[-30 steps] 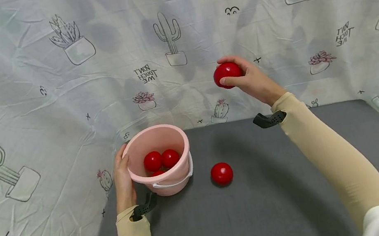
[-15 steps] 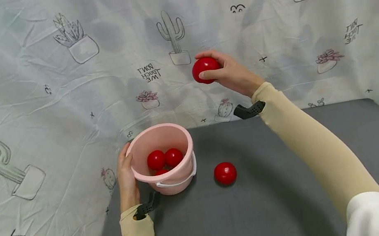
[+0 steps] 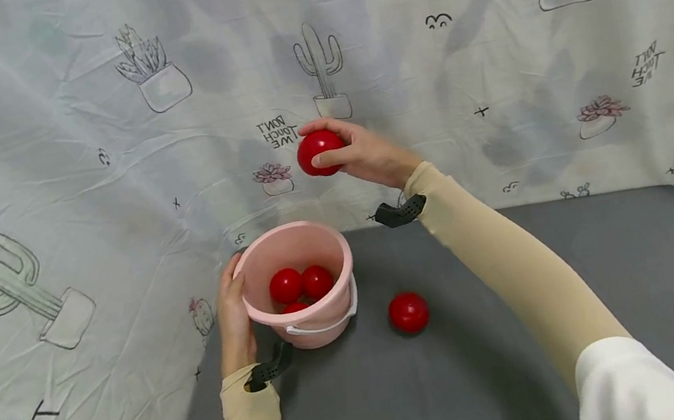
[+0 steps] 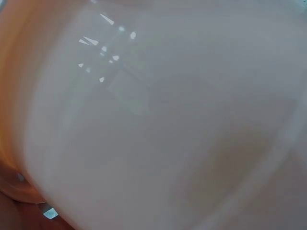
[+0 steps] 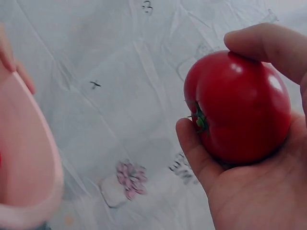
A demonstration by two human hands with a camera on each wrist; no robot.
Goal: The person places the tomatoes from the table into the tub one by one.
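Observation:
My right hand (image 3: pixel 363 154) grips a red tomato (image 3: pixel 319 153) in the air, above and behind the pink bucket (image 3: pixel 260 310). In the right wrist view the tomato's green calyx (image 5: pixel 199 120) shows, with thumb and fingers curled round its sides. My left hand (image 3: pixel 235 323) holds the bucket by its left side, the thumb at the rim. Inside the bucket lie three red tomatoes (image 3: pixel 286 286), one partly hidden by the front rim. The bucket is tilted a little toward me. Its pale wall (image 4: pixel 158 120) fills the left wrist view, blurred.
One more tomato (image 3: pixel 408 313) lies on the dark grey table (image 3: pixel 371 412) to the right of the bucket. The bucket's white handle (image 3: pixel 329 324) hangs down at its front. A cloth (image 3: pixel 406 64) printed with cacti stands behind and to the left of the table.
My right hand has carried its tomato leftward, from over the table's right part to near the bucket. My left hand keeps its hold on the bucket. The view has shifted slightly.

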